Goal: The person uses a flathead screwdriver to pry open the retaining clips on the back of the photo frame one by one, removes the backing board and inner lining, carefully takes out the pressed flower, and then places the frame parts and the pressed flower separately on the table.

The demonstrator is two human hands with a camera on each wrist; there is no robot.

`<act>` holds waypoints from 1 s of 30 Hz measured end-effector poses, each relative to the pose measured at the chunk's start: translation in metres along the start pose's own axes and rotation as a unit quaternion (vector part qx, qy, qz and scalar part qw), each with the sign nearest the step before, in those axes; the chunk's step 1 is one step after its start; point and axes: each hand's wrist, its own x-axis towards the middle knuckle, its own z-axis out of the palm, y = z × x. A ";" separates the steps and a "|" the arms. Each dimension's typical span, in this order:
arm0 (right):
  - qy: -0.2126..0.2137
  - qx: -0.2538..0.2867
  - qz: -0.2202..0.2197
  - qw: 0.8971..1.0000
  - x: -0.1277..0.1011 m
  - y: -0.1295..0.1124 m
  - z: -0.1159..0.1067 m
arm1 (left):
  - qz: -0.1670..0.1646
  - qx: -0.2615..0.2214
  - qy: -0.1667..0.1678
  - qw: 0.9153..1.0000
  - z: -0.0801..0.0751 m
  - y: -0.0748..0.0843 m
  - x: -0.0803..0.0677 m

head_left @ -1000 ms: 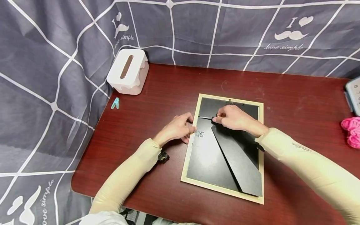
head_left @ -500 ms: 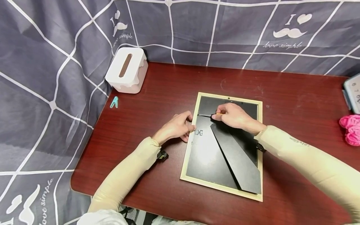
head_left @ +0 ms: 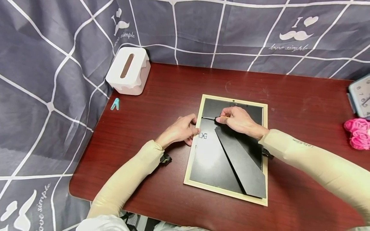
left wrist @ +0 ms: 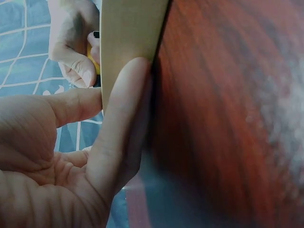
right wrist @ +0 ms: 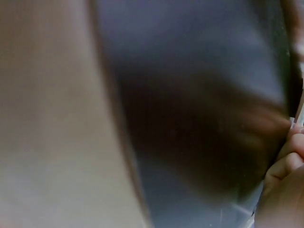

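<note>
A picture frame (head_left: 188,173) with a pale wooden rim lies face down, its black backing board (head_left: 206,166) and folded stand leg (head_left: 241,163) uppermost. My left hand (head_left: 180,130) holds the left rim, thumb over the top and fingers along the outer side; the left wrist view shows the fingers (left wrist: 124,109) against the wooden edge. In my right hand (head_left: 239,120) is a screwdriver with a black and yellow handle, pinched low over the upper backing. Its thin metal shaft (head_left: 208,118) points left, the tip right at the inner edge of the left rim. The right palm hides most of the handle.
A white tissue box (head_left: 128,70) stands at the back left, with a small teal clip (head_left: 115,104) in front of it. At the right edge are a clock (head_left: 361,96) and pink flowers (head_left: 358,133). A grey checked curtain (head_left: 196,29) hangs behind the table.
The head view has drifted slightly, shifting everything a little left and up. Slightly more of the handle's yellow shows by my right fingers; the screwdriver tip stays at the left rim.
</note>
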 end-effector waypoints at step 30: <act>0.053 -0.019 -0.022 0.998 0.009 0.016 0.017 | -0.013 0.021 0.001 1.000 0.000 0.000 -0.001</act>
